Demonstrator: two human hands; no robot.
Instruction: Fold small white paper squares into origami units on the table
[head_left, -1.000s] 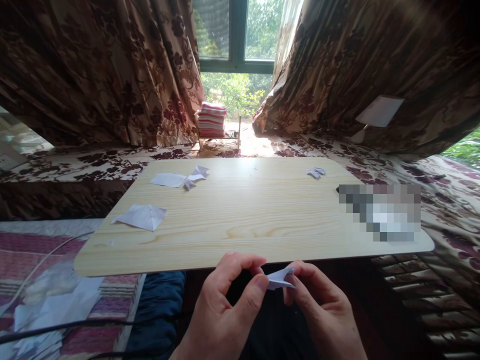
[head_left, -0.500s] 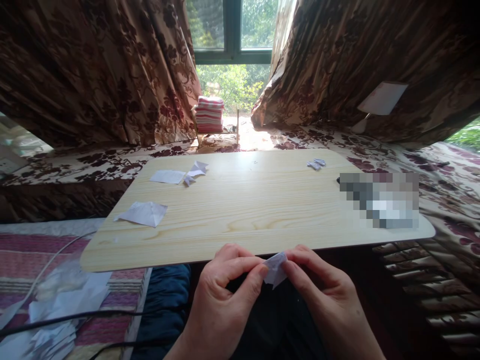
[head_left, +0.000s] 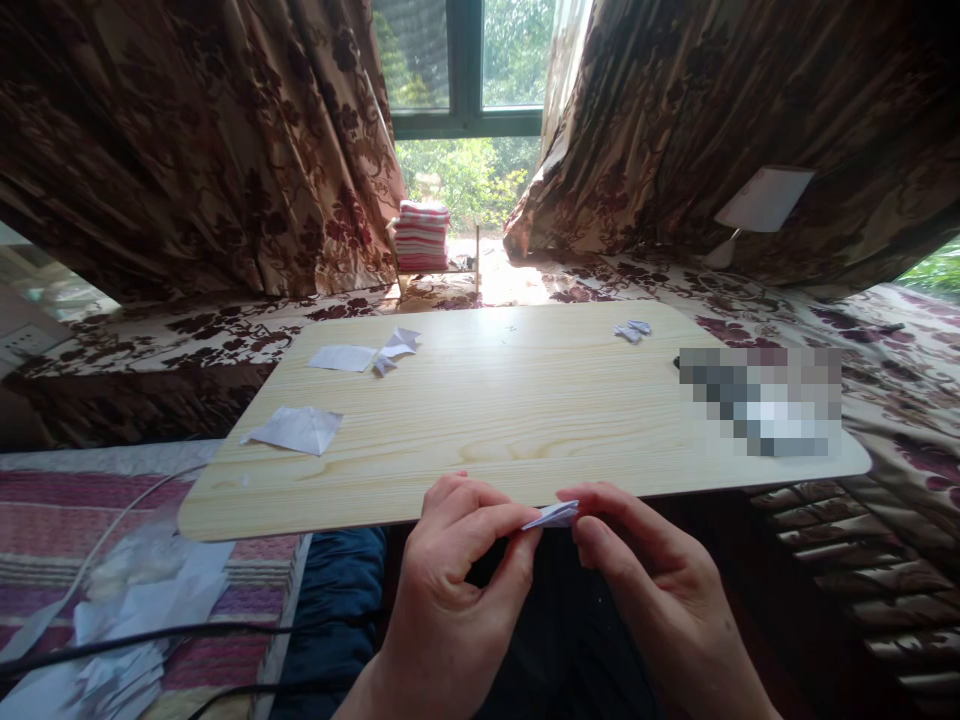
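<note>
A small folded piece of white paper (head_left: 553,516) is held just off the table's near edge, turned so that its thin layered edge shows. My left hand (head_left: 469,565) pinches its left end between thumb and forefinger. At the other end, my right hand (head_left: 649,575) has its forefinger along the top of the paper and its thumb just below, closed loosely around that end. Both hands are above my dark-clothed lap. On the table's left lie a creased paper sheet (head_left: 300,430), a flat paper piece (head_left: 342,357) and a folded paper shape (head_left: 397,348).
Small folded papers (head_left: 632,330) lie at the back right of the wooden table (head_left: 480,400), near a pixelated dark object (head_left: 765,400). Loose papers (head_left: 150,610) and black cables (head_left: 150,635) are on the bed at left. Behind stand striped folded cloths (head_left: 422,236) and a lamp (head_left: 765,198).
The folded paper has tilted from showing its broad face to nearly edge-on. My right thumb has come down and away from the paper's face. The view has shifted slightly.
</note>
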